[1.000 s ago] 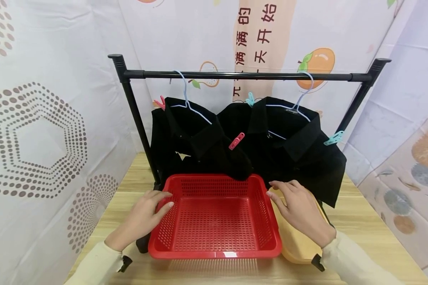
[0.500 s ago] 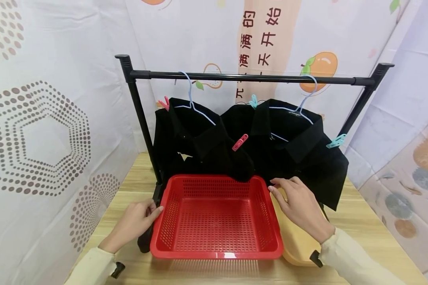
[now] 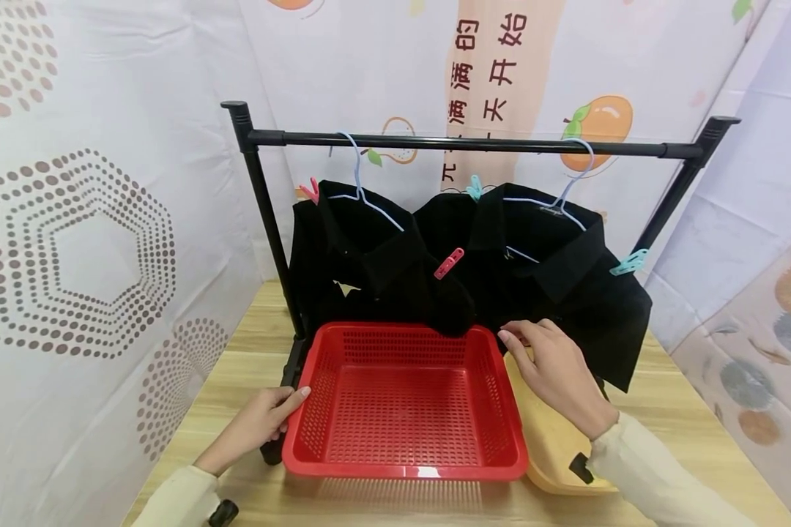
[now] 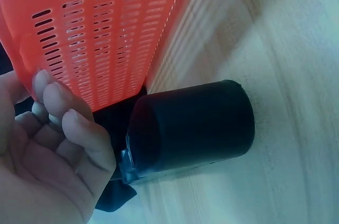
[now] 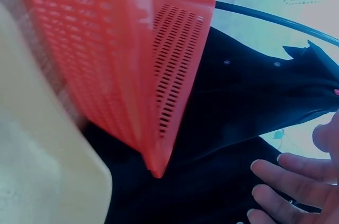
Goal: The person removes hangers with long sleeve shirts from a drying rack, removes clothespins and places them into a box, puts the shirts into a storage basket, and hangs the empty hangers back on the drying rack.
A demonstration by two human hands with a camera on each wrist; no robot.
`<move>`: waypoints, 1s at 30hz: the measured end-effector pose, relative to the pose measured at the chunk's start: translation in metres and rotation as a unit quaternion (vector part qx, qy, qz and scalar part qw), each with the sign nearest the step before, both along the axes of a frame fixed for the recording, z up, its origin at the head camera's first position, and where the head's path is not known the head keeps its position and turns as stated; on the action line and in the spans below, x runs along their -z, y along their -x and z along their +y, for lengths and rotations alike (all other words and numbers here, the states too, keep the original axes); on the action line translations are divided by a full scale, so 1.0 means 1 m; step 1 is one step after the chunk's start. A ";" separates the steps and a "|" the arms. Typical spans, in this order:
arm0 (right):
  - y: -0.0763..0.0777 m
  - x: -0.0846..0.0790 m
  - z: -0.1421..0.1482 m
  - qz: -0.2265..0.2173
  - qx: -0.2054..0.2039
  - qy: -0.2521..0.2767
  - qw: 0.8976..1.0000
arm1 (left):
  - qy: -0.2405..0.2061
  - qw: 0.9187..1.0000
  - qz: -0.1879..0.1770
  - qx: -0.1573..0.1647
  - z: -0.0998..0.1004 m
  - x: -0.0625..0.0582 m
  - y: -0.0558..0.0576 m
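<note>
A red plastic basket [image 3: 405, 471] with perforated walls stands in the middle of the table. At its left rim, my left hand [image 3: 257, 424] holds on, with the thumb over the edge; the left wrist view shows curled fingers [image 4: 79, 128] against the outside of the rim. My right hand [image 3: 556, 373] hovers by the basket's far right corner, above a yellow basket [image 3: 550, 454]. In the right wrist view its fingers [image 5: 288, 181] are loosely bent, apart from the red wall, with nothing between them.
A black rack [image 3: 464, 143] carries two black shirts, left [image 3: 395, 263] and right [image 3: 567, 263], on blue hangers. Pink clothespins [image 3: 449, 263] and teal clothespins [image 3: 629, 262] are clipped on them. The rack's black foot [image 4: 196, 128] lies beside the red basket.
My left hand has gone from over the left rim to outside it, and now grips that rim. The right hand stays near the right corner. The view has shifted slightly.
</note>
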State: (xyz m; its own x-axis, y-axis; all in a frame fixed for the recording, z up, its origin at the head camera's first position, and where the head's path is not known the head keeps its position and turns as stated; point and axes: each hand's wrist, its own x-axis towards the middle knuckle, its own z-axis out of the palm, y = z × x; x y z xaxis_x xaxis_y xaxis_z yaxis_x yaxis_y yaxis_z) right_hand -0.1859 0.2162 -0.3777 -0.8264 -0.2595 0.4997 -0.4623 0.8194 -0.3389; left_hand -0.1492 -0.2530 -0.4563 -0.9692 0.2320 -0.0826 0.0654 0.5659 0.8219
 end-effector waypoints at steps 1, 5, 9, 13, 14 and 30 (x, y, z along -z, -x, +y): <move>0.001 -0.002 -0.001 0.000 -0.003 0.003 1.000 | 0.000 1.000 0.001 -0.001 0.000 0.000 0.000; 0.006 -0.012 -0.007 0.007 -0.016 0.012 1.000 | 0.003 1.000 0.013 -0.008 0.002 0.000 0.000; 0.014 -0.025 -0.017 0.033 -0.036 0.018 0.999 | 0.011 0.999 0.023 -0.029 0.004 0.002 -0.001; 0.021 -0.034 -0.024 0.057 -0.053 0.016 0.997 | 0.016 0.999 0.029 -0.040 0.006 0.004 -0.001; 0.022 -0.036 -0.026 0.061 -0.056 0.015 0.996 | 0.017 0.999 0.030 -0.040 0.007 0.005 -0.001; 0.035 -0.058 -0.054 0.096 -0.105 0.012 0.990 | 0.012 0.998 0.035 -0.047 0.008 0.008 -0.002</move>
State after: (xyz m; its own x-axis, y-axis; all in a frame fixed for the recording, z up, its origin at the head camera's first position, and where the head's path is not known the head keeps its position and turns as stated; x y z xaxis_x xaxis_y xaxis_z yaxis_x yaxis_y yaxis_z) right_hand -0.2212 0.1617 -0.3199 -0.6447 -0.4028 0.6497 -0.6798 0.6909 -0.2462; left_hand -0.1470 -0.2452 -0.4644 -0.9901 0.1387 -0.0194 0.0672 0.5920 0.8031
